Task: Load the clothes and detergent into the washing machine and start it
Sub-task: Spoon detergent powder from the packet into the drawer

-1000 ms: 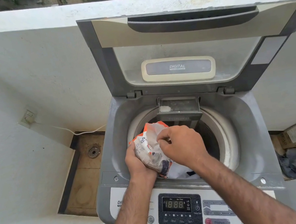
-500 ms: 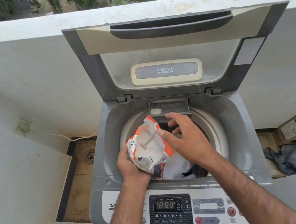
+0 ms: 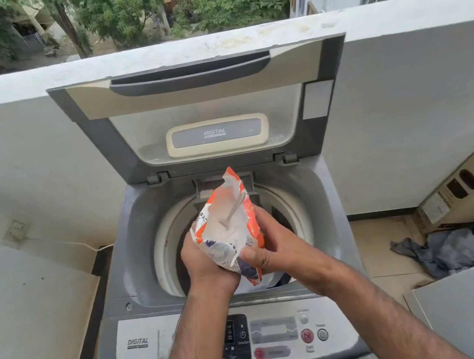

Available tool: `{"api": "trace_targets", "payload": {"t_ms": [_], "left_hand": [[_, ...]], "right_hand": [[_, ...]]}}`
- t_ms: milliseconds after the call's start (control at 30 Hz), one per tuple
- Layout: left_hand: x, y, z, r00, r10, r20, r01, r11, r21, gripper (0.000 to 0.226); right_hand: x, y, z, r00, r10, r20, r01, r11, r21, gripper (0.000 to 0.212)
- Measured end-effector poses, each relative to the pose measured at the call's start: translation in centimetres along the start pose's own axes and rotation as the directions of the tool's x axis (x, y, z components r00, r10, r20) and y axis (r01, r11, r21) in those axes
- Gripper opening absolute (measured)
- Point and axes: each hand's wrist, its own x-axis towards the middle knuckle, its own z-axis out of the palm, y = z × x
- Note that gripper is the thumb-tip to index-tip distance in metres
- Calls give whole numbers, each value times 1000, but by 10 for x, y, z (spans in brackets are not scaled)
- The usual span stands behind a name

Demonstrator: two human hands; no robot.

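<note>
Both hands grip the detergent pouch (image 3: pixel 232 236) over the open tub (image 3: pixel 165 246) of the washing machine (image 3: pixel 124 259): our left hand (image 3: pixel 204 266) cups its underside and our right hand (image 3: pixel 274 249) pinches the lower right edge, thumb on the front. The pouch mouth gapes upward, showing white powder with a pale scoop (image 3: pixel 233 211) stuck in it.

We judge the step to be dosing. To do it well we should keep the left hand steady under the pouch, free the right hand to lift 1 level scoop, and carry it to the dispenser drawer (image 3: pixel 214 183) at the back rim, staying low so no powder drifts onto the control panel (image 3: pixel 272 332).

Much is concealed. Our hands and the pouch cover most of the tub, so we cannot tell how many clothes lie inside. The pouch tip hides most of the drawer. Panel lettering is blurred and our left forearm crosses the display.
</note>
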Motion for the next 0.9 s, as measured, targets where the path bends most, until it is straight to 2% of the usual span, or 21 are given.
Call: {"api": "trace_targets", "payload": {"t_ms": [33,100,167,267,467,633,767,900], "left_hand": [[-3,-5,3,1000,-10,-10,10,1000,17,53],[-7,-13,8,999,-44,-14,45,998,45,59],[-9,-18,12,997,-64,-35,66,996,60,53],[-12,-19,18,995,-96,-35,99,988,116,46],[-31,-2,14,975,-218,47,203,956,213,51],[-46,10,4,947,-308,90,274,923,270,47],[-54,9,2,923,-371,96,329,895,301,49],[-66,-3,7,892,-432,132,361,857,368,43]], "right_hand": [[-5,1,-1,999,0,-34,-1,1000,-8,93],[-10,4,-1,994,-14,-104,12,1000,-19,79],[-17,3,4,983,-36,-183,30,999,-32,68],[-25,2,14,957,-49,-286,46,999,-18,63],[-35,5,58,881,-59,-469,58,998,-17,52],[-44,6,92,814,-54,-578,54,998,-17,58],[-57,6,111,743,-86,-664,96,995,-22,50],[-78,7,116,665,-95,-741,112,993,-27,55]]}}
